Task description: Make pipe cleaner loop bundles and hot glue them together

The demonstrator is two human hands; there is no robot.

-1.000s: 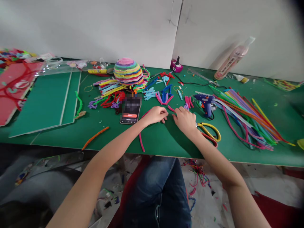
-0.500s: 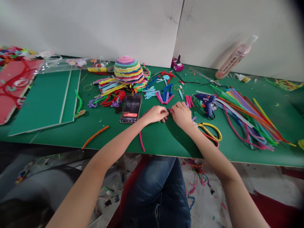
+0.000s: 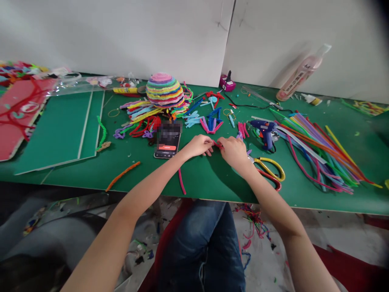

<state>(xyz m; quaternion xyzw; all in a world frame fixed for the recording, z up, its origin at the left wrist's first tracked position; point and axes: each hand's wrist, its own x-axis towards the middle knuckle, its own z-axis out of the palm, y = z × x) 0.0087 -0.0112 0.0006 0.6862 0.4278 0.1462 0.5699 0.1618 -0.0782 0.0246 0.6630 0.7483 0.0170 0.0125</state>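
Observation:
My left hand [image 3: 200, 145] and my right hand [image 3: 233, 150] meet just above the green table, fingertips pinched. Between them runs a short stretch of pink pipe cleaner [image 3: 216, 144], gripped from both sides. Another pink length [image 3: 182, 181] comes out from under my left forearm; whether it belongs to the same piece is hidden. Scissors [image 3: 270, 170] with yellow and red handles lie beside my right wrist. Behind the hands is a pink, lilac and blue pipe cleaner shape [image 3: 211, 123]. A phone [image 3: 166, 140] lies left of my left hand.
A striped pipe cleaner dome [image 3: 165, 91] stands at the back. To the right are a blue glue gun [image 3: 263, 130], a bundle of pipe cleaners [image 3: 325, 154] and a pink bottle [image 3: 300, 77]. A green board [image 3: 57, 129] and an orange pipe cleaner [image 3: 121, 175] lie left.
My right hand has turned slightly and its fingers have shifted on the pink pipe cleaner, so more of it shows between my hands. The left hand stays nearly in place.

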